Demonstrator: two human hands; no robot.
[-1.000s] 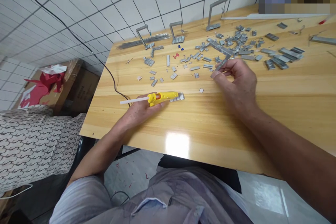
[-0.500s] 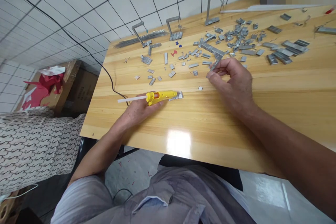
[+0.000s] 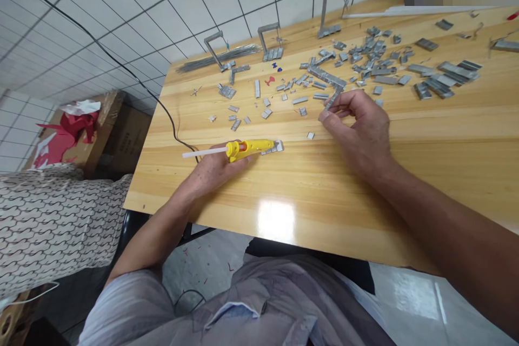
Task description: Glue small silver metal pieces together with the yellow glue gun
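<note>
Bent grey strip (image 3: 326, 77) shifted left; glue gun (image 3: 256, 147) bright yellow.

Your glue gun (image 3: 253, 147) is bright yellow, its glue stick (image 3: 205, 152) a milky white. The angled strip (image 3: 327, 77) is dull grey, like the small pieces (image 3: 375, 48). You have honey-yellow wood with brown streaky grain on the worktop (image 3: 227, 200), a red scrap (image 3: 270, 81) and deep blue bits (image 3: 277, 67). Your wall tiles (image 3: 227, 0) are white, gridded in black; the cloth (image 3: 60, 221) is off-white with dark wavy linked lines; your shirt (image 3: 243, 319) is greyish mauve.
</note>
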